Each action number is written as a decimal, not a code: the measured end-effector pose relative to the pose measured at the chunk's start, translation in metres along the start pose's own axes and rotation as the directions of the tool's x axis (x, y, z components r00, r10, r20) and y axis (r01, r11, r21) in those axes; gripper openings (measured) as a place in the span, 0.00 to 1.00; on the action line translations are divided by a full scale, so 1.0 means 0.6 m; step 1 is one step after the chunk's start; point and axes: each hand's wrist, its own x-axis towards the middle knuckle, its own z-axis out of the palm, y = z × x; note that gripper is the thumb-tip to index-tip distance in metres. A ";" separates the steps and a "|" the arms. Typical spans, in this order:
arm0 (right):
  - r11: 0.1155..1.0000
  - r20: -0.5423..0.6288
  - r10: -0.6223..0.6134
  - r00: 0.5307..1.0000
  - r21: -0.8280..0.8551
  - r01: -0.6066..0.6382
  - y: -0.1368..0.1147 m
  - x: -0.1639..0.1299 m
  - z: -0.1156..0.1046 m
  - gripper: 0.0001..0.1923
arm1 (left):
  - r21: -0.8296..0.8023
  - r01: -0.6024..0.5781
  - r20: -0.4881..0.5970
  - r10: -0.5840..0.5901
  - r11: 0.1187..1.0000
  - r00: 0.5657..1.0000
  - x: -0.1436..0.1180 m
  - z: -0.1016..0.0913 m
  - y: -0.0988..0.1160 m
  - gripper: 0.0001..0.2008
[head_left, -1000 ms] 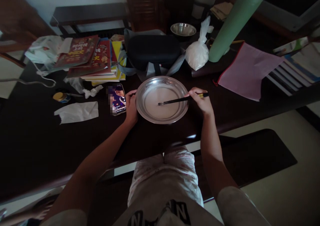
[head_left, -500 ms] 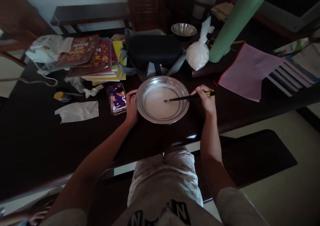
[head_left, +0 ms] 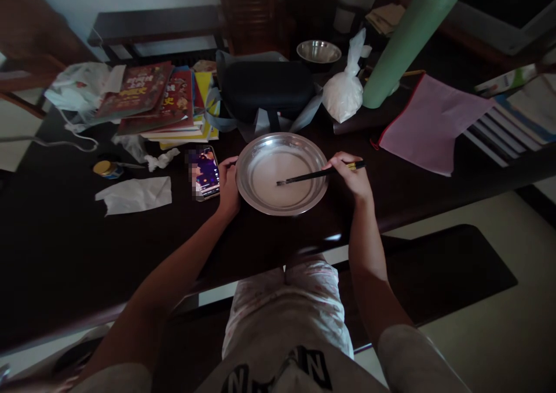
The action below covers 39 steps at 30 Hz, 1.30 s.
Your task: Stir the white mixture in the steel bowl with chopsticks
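A wide, shallow steel basin (head_left: 281, 173) sits on the dark table (head_left: 65, 248) straight in front of the person, holding a thin layer of pale, milky liquid. The left hand (head_left: 227, 185) is curled against the basin's left rim, fingers closed on its edge to steady it. The right hand (head_left: 351, 175) is clamped around the upper end of a pair of dark chopsticks (head_left: 315, 175), whose tips rest in the liquid near the middle of the basin.

The basin looks light and stiff, with a smooth, likely slippery wall, so it would probably slide or tip under sideways push; the rolled rim, where the left hand already is, seems the sound place to hold it. The liquid is shallow but would slop over the low wall if the basin were tilted. The chopsticks are thin, rigid and light, best gripped high on the shafts as they are now.

A lit phone (head_left: 205, 173) lies just beside the left hand, a knotted white bag (head_left: 343, 94) and a green flask (head_left: 402, 42) stand beyond the basin, and stacked books (head_left: 160, 100) lie to the left.

Against half a second earlier, the chopstick tips sit further left and lower in the liquid, and the right hand has drawn slightly inward; the left hand and basin are unmoved
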 end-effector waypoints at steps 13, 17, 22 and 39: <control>1.000 -0.040 -0.029 0.999 -0.007 0.028 0.002 0.001 0.000 0.25 | 0.030 -0.027 0.028 0.026 0.999 0.999 0.006 -0.008 -0.007 0.06; 1.000 -0.143 -0.005 0.990 0.013 0.007 0.002 -0.001 -0.003 0.26 | 0.015 -0.035 0.036 0.034 0.999 0.999 0.008 -0.008 -0.012 0.05; 1.000 0.006 -0.013 1.000 -0.009 0.013 0.002 0.001 0.000 0.26 | 0.036 -0.038 0.033 0.037 0.999 0.999 0.007 -0.009 -0.011 0.06; 0.999 -0.152 0.022 0.988 0.047 -0.015 0.002 0.000 -0.002 0.26 | 0.013 -0.042 0.037 0.042 0.999 0.998 0.006 -0.007 -0.013 0.07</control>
